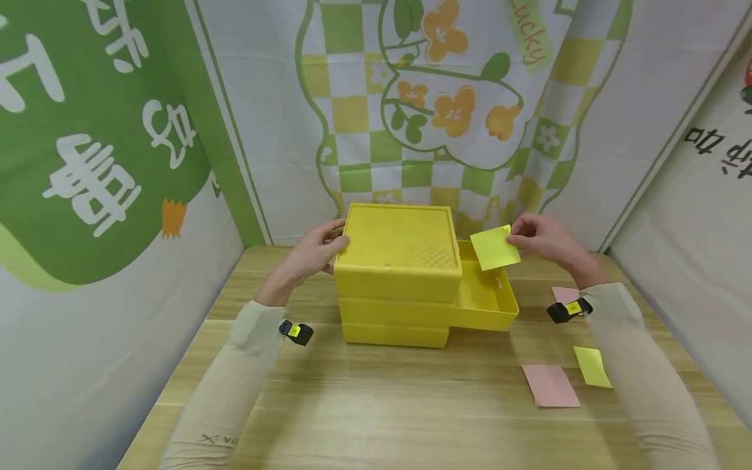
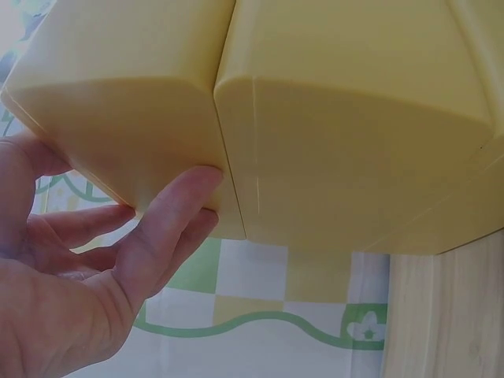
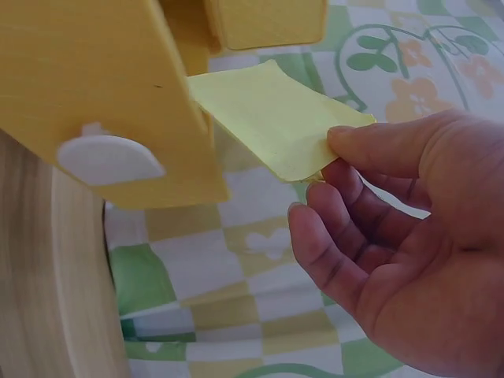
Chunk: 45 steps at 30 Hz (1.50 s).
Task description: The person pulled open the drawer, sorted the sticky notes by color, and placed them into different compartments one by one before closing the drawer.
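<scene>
A yellow drawer box (image 1: 396,238) of stacked units stands on the wooden table, with one drawer (image 1: 484,316) pulled out on its right side. At the box's upper left edge, my left hand (image 1: 314,251) holds it, one digit over the top and the others against the side (image 2: 157,126). My right hand (image 1: 546,241) pinches a yellow sticky note (image 1: 495,248) by one edge between thumb and fingers. That note overlaps the back of the pulled-out drawer in the head view. The right wrist view shows the note (image 3: 272,118) flat and raised, beside the yellow drawer wall.
On the table (image 1: 352,411) at the right lie a pink sticky note (image 1: 551,386), a yellow one (image 1: 593,367) and another pink one (image 1: 565,295), partly behind my right arm. A patterned curtain (image 1: 423,163) hangs behind the box, with printed cloth on both sides.
</scene>
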Tool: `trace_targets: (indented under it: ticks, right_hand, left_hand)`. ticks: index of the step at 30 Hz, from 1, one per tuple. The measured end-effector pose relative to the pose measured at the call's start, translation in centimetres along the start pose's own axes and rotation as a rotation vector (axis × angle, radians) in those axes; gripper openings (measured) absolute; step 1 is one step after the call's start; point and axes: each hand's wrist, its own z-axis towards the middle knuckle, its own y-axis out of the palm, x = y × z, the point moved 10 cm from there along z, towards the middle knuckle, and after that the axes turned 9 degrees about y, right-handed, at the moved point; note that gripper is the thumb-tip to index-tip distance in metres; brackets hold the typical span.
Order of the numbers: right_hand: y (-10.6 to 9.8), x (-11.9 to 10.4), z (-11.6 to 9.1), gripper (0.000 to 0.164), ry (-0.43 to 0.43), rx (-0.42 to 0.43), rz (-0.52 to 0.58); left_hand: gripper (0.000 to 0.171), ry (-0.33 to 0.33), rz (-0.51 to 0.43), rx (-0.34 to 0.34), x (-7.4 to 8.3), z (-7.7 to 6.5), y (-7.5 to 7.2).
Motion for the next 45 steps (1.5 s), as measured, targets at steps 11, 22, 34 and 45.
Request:
trace_targets:
  ticks: [11,22,34,45]
  right_hand:
    - [2.6,-0.6,1.4,0.024,0.023,-0.036,0.011]
    - [4.6,-1.0,2.6,0.016,-0.021,-0.035,-0.094]
    - [4.7,-1.3,2.1,0.018,-0.005,0.000,-0.109]
    - [2.9,1.1,-0.3,0.021,-0.011,-0.028,-0.057]
  left_hand:
    - [0.060,0.013,-0.002,-0.001,-0.1,0.1,0.0]
    - [0.059,0.012,-0.012,0.003,0.1,-0.1,0.1]
    - [0.059,0.005,-0.014,0.010,0.0,0.0,0.0]
    - [0.059,0.016,-0.017,-0.005,0.0,0.0,0.2]
